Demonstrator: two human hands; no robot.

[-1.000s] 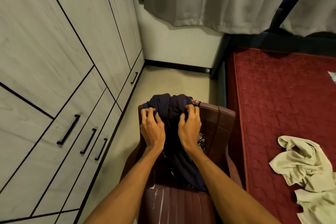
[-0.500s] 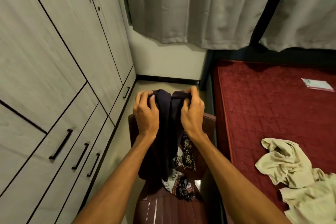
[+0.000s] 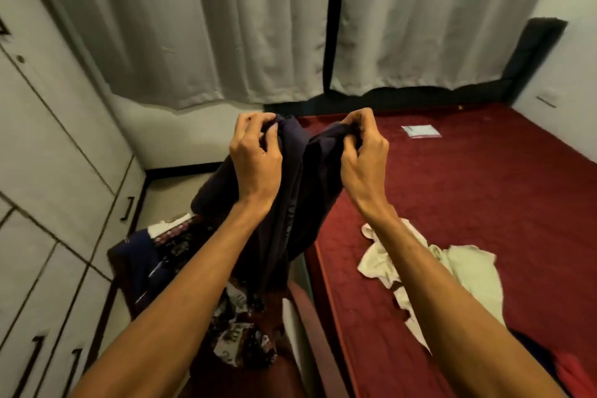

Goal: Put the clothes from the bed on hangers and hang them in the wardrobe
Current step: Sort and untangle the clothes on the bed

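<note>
In the middle of the frame both hands are raised and hold one dark navy garment (image 3: 292, 203) by its top edge. The left hand (image 3: 255, 155) has its fingers curled over a bunched fold, its grip closed on the fabric. The right hand (image 3: 363, 152) pinches another fold just beside it, its grip likewise closed on the cloth. Between the two hands the garment sags a little, and the rest hangs down in a dark column between the forearms (faint lettering runs along one seam, too blurred to read).

Below it, in the lower centre, a patterned cloth (image 3: 239, 342) lies heaped on a maroon chair (image 3: 311, 329), whose edge sits just beside the bed (image 3: 500, 203). The bed fills the right half of the frame under a dark red cover. On it, right of centre, lies a crumpled cream garment (image 3: 458, 268), partly hidden by the right forearm, and further up a small flat packet (image 3: 421, 131), well apart from it.

The wardrobe (image 3: 48, 171) runs down the left edge, pale wood-grain with black handles, doors closed. Grey curtains (image 3: 210, 26) hang across the top.
</note>
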